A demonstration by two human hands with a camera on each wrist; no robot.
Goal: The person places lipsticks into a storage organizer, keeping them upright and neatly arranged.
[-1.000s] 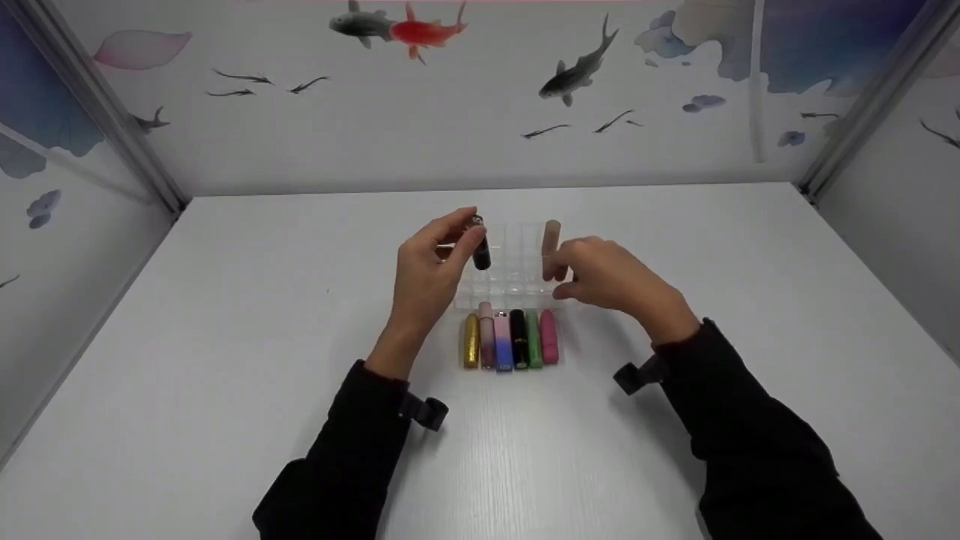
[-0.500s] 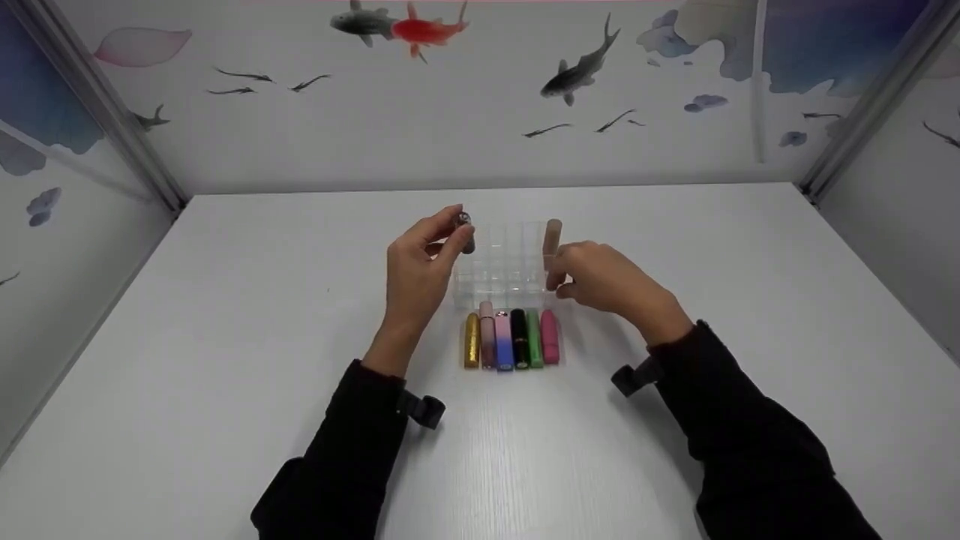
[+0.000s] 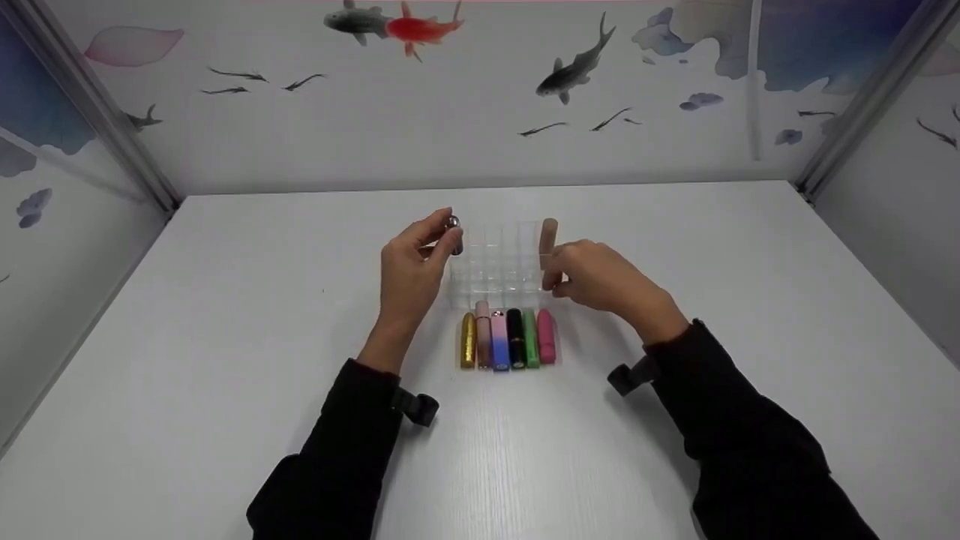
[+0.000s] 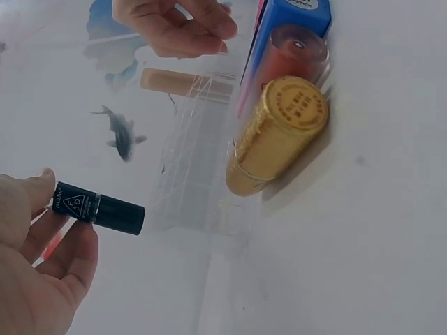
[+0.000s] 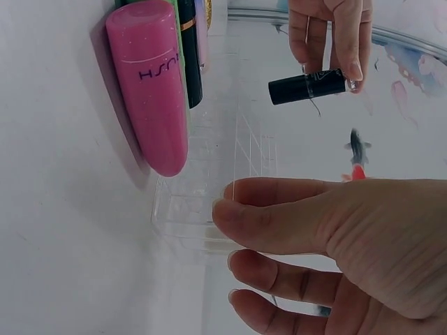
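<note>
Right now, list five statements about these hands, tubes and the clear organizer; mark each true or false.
1. The left hand holds a black tube. True.
2. The right hand is at the left side of the clear organizer. False: it is at the right.
3. A beige tube is beside the right hand. True.
4. The gold tube is at the left end of the row of six tubes. True.
5. The green tube is at the right end of that row. False: the pink tube is.

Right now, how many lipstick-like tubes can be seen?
8: gold tube, brownish tube, pink-blue tube, black tube, green tube and pink tube in a row before the clear organizer; beige tube at its right end; dark tube in the left hand. More may be hidden.
</note>
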